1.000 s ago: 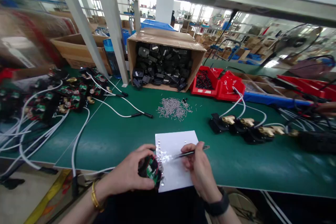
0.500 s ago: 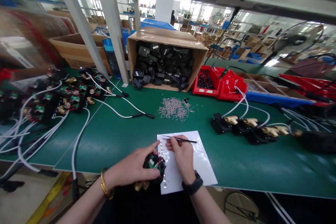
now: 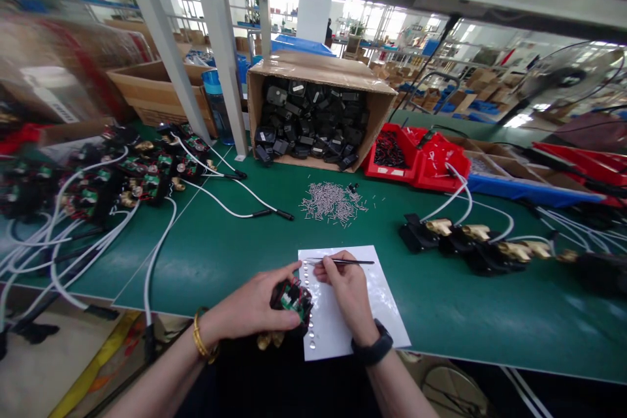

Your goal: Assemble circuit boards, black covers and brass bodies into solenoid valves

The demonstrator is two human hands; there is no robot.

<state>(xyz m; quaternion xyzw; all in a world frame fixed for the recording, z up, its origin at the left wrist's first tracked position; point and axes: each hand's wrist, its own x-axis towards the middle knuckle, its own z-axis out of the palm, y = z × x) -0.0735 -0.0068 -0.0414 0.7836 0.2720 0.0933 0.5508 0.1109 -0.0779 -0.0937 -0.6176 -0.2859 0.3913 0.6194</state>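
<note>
My left hand [image 3: 255, 305] is closed around a black valve housing with a green circuit board [image 3: 292, 304], red wires and a brass fitting [image 3: 270, 339] below. The housing overlaps the left edge of a white sheet [image 3: 377, 313]. Down that edge runs a row of small, shiny round dots [image 3: 312, 334]. My left index fingertip touches or hovers near the sheet's top left corner. Over the sheet, my right hand [image 3: 347, 287] pinches dark tweezers [image 3: 360, 262], their thin tips pointing left towards the top of the row. Whether the tips hold anything is too small to tell.
Beyond the sheet lies a pile of small screws [image 3: 333, 202]. A cardboard box [image 3: 323, 65] of black housings stands behind it. Wired brass-and-black assemblies [image 3: 465, 235] sit right, more open ones [image 3: 147, 176] left. Red bins [image 3: 392, 173] are at back right.
The whole view has shifted a little, so everything appears slightly further right. Both hands keep nearly the same pose, with the housing and tweezers still held.
</note>
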